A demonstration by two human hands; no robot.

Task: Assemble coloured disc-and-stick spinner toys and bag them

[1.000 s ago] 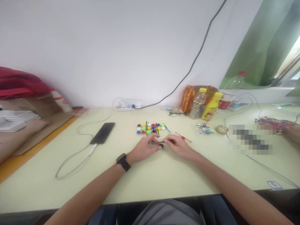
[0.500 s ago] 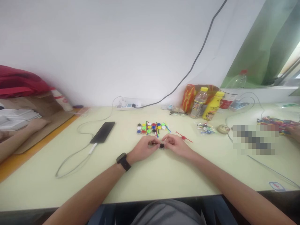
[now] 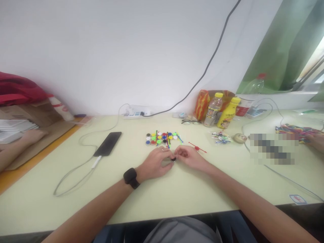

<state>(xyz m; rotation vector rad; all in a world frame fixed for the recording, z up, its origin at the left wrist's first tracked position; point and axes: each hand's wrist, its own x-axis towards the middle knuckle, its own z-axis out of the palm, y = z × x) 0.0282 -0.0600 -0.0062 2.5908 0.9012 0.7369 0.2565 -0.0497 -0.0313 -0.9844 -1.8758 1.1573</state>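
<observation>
Between my two hands, low over the table, is a small round black disc [image 3: 173,159]; its lower part is too small to make out. My left hand [image 3: 155,163], a black watch [image 3: 131,177] on its wrist, has the index finger and thumb curled about the disc. My right hand [image 3: 189,157] pinches at the disc's right side, its other fingers folded in. Just beyond lie several coloured round discs [image 3: 153,142] in rows, with thin coloured plastic sticks [image 3: 180,136] across and beside them. A red stick with a round red middle [image 3: 197,148] rests beyond my right hand.
A phone [image 3: 108,144] with a charging cable lies left. Glasses [image 3: 191,122], two bottles [image 3: 229,113], small bagged pieces [image 3: 221,137] and a round tan object [image 3: 240,138] stand or lie right. Other people's hands [image 3: 34,136] show at both edges. A power strip [image 3: 136,113] sits by the wall.
My left fingers have shifted around the black disc, and the dark thin piece seen in them earlier no longer shows. My right hand stays at the disc. The view has shifted slightly.
</observation>
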